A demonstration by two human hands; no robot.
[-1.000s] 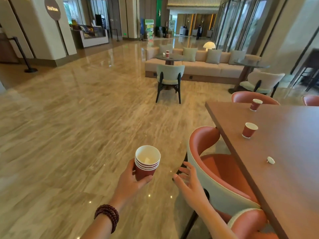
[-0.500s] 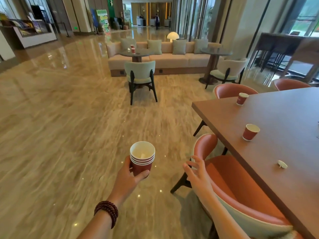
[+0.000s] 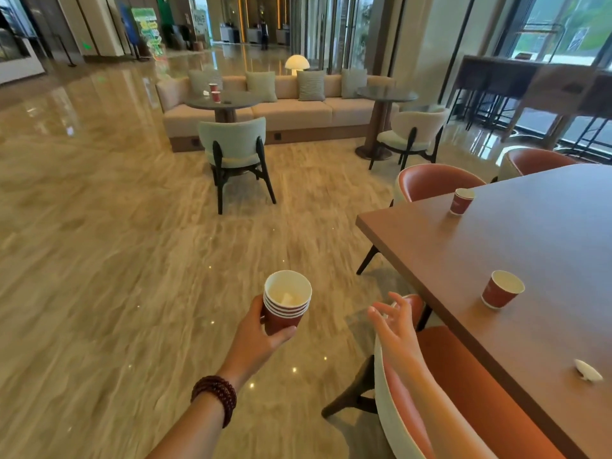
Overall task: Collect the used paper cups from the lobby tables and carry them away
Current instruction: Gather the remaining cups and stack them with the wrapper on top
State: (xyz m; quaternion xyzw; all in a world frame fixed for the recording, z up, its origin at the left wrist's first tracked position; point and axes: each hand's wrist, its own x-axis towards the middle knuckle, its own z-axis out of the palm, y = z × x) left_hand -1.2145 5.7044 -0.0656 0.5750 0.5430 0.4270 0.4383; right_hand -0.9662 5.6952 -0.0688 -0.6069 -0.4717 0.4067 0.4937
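Note:
My left hand (image 3: 256, 339) grips a stack of several nested red paper cups (image 3: 286, 303) over the floor, with a white scrap inside the top one. My right hand (image 3: 394, 329) hovers empty, fingers spread, above an orange chair back, left of the brown table (image 3: 546, 246). On that table stand a near red cup (image 3: 501, 289) and a far red cup (image 3: 461, 202), plus a small white scrap (image 3: 587, 374). Two more red cups (image 3: 214, 92) stand on a far round table (image 3: 228, 101).
An orange chair (image 3: 463, 392) is pushed in below my right arm; two more orange chairs (image 3: 437, 182) stand at the table's far end. Pale green chairs (image 3: 233, 150), a beige sofa (image 3: 288, 107) and a second round table (image 3: 385, 94) lie ahead on the marble floor.
The view has swung to the right and moved closer to the brown table. My right hand has lifted slightly toward the table's edge. The cup stack stays in my left hand.

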